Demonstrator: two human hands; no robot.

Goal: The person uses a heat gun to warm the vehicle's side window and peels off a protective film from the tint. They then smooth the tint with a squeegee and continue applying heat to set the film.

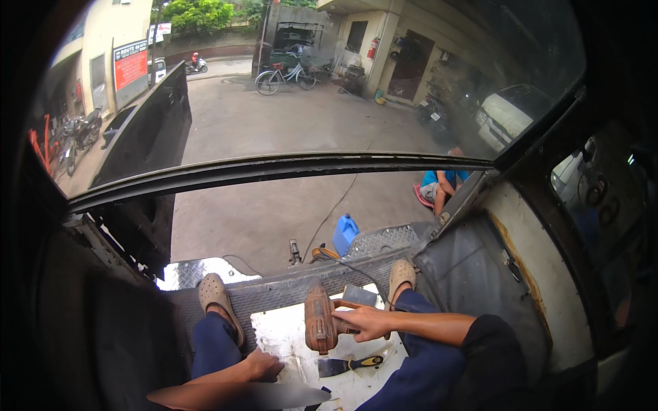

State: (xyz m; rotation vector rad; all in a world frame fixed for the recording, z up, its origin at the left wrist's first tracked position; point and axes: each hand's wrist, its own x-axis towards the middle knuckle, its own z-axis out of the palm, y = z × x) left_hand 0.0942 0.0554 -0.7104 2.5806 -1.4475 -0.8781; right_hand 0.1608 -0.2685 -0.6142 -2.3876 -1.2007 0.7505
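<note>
My right hand [367, 323] is closed around the handle of a worn reddish-brown corded power tool [319, 320]; its exact kind is unclear. The tool stands over a scuffed white board [274, 327] between my legs. Just beyond my right hand lies a flat grey piece [359, 296] on the board. On the near side rests a putty knife [336, 367] with a dark blade and a black-and-yellow handle. My left hand [264, 365] is curled closed by the board's left edge, and what is in its fingers, if anything, stays hidden. A blurred patch covers part of my left forearm.
A ribbed step [267, 293] runs beneath my feet at the vehicle's opening, under a black crossbar [288, 169]. Outside stand a blue jug [345, 234] and a trailing cord [336, 209]. A person in a blue shirt [432, 178] sits low at right. A bicycle [288, 77] stands farther off.
</note>
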